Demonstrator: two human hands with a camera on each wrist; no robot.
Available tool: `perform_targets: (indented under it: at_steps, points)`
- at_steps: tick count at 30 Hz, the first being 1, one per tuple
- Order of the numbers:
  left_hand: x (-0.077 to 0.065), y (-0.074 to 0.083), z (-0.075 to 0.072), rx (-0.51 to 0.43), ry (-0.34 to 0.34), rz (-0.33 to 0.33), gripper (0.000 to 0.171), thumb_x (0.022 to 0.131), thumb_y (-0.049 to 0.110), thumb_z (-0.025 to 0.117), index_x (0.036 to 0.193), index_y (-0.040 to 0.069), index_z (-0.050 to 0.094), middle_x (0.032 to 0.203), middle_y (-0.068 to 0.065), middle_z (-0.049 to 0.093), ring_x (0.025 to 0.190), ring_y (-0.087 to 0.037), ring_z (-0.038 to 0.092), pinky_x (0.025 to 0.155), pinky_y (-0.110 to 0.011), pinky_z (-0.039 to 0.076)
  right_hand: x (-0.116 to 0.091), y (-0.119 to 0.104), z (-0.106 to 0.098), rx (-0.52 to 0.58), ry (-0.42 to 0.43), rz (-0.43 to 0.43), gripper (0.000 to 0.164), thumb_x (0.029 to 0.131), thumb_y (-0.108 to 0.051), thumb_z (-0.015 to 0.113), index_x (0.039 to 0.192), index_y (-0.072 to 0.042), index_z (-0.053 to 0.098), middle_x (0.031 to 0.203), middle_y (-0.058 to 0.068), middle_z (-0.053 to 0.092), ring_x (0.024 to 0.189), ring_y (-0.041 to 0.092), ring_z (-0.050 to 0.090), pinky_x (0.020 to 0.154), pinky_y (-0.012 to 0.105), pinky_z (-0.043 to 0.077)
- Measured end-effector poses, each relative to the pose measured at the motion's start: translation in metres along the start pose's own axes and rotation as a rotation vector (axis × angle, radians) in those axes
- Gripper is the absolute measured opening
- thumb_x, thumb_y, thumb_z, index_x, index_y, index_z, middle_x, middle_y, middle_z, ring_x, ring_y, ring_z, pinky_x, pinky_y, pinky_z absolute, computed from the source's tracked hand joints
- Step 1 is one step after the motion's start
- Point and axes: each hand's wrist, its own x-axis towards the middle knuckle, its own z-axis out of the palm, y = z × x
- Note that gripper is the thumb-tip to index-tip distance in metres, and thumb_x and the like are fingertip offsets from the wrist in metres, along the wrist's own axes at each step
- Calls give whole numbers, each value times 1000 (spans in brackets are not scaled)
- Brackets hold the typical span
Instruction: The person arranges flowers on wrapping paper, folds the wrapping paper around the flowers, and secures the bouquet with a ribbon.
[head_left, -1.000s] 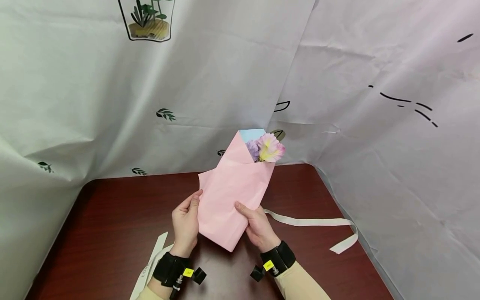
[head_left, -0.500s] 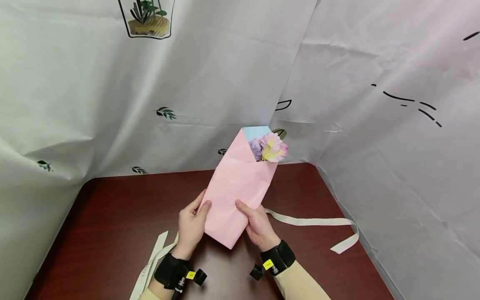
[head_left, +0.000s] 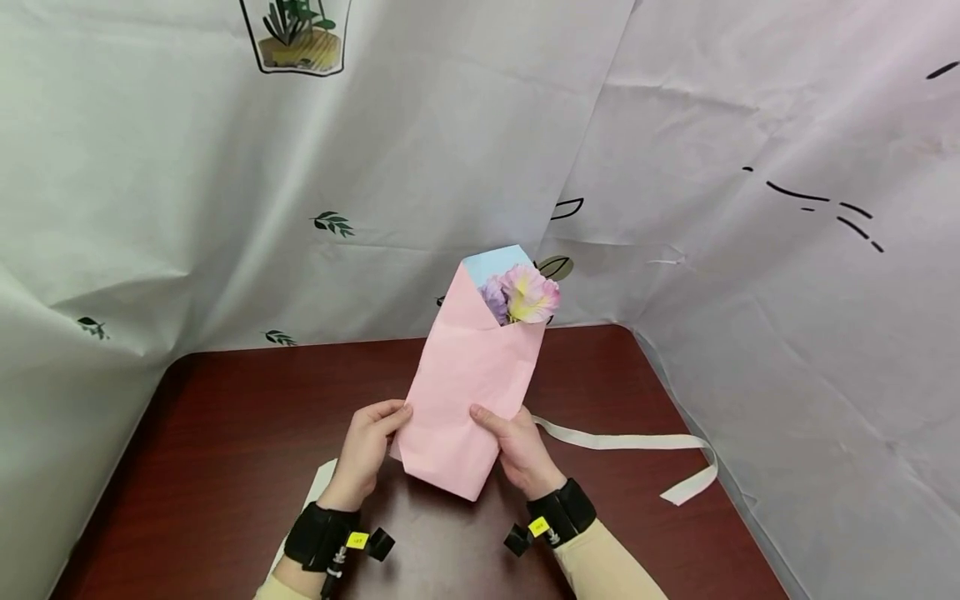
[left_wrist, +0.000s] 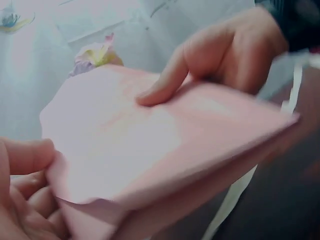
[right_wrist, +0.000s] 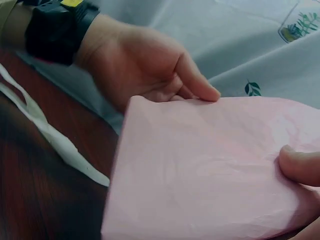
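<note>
A bouquet wrapper of pink paper (head_left: 472,383) with a light blue inside (head_left: 498,260) is held up over the table, tilted to the right. Pink-yellow and purple flowers (head_left: 531,293) show at its top; their stems are hidden inside. My left hand (head_left: 371,442) pinches the wrapper's left edge, thumb in front and fingers behind. At the lower right edge my right hand (head_left: 521,450) grips it, thumb flat on the front. In the left wrist view the pink paper (left_wrist: 135,135) has a folded lower edge, and the flowers (left_wrist: 97,55) stick out behind.
A white ribbon (head_left: 622,442) lies on the dark red table (head_left: 247,425), running from behind the wrapper to the right, where it curls. Another white ribbon length (head_left: 318,483) lies by my left wrist. A pale patterned cloth (head_left: 420,150) hangs behind the table.
The loose flap on the wrapper's left side is now folded back out of sight. My left hand has shifted lower along that edge, and the wrapper's top has swung slightly left.
</note>
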Motion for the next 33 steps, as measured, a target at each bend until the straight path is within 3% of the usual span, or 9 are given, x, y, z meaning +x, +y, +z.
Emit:
perform_targets:
  at_steps: [4,8,12,15,19,23,27,30,33]
  points:
    - [0,8,-1,137,-21,46,29,101,26,64,112,2,75,91,-14,73,72,-22,68,63,-32,55,-2,2,1,-80,16,-13,45,88,-8,79,126,-3,54,113,8,67,103,21,68,88,33,54]
    - [3,14,3,173,-14,66,40,98,43,66,104,5,77,78,-13,72,61,-24,67,53,-36,55,-3,4,3,-162,-1,-3,51,86,-13,81,129,-1,55,115,10,67,102,21,69,86,34,55]
    - [5,13,4,28,-60,20,49,98,45,65,102,-2,73,75,-12,70,60,-23,68,52,-36,55,-5,7,3,-183,-63,34,54,86,-14,82,131,-2,55,116,11,67,103,22,69,86,34,56]
    - [7,9,4,-138,-142,-33,47,102,39,60,114,-6,66,85,-10,73,71,-20,71,61,-34,57,-6,6,1,-161,-86,56,54,85,-12,83,130,-2,55,116,11,68,102,23,70,84,35,57]
    - [8,0,2,-306,-274,-69,42,108,31,49,134,-2,52,99,-3,72,87,-14,71,73,-30,58,-7,4,-2,-158,-97,83,54,83,-10,84,129,-2,57,114,12,70,100,23,71,82,36,58]
    - [8,-11,2,-393,-351,-70,42,110,31,43,140,2,45,104,0,69,94,-11,68,79,-28,56,-6,6,-8,-177,-122,94,55,83,-12,84,129,-1,56,114,12,70,101,23,71,83,37,58]
    - [12,-27,9,-436,-326,-120,43,110,29,42,143,1,42,108,0,67,99,-11,66,81,-27,55,-2,12,-18,-208,-106,109,53,84,-12,83,129,0,56,115,12,69,101,23,70,83,37,58]
    - [17,-42,16,-436,-258,-189,42,111,25,40,145,0,40,112,-2,66,103,-12,65,84,-27,54,1,20,-28,-250,-61,143,52,84,-13,83,127,0,58,113,12,70,98,23,71,80,37,58]
    - [22,-57,23,-376,-173,-217,45,111,22,42,149,-1,38,121,-7,64,108,-13,63,87,-27,52,3,29,-37,-310,-32,173,53,84,-18,84,126,0,59,110,12,71,95,23,71,78,37,58]
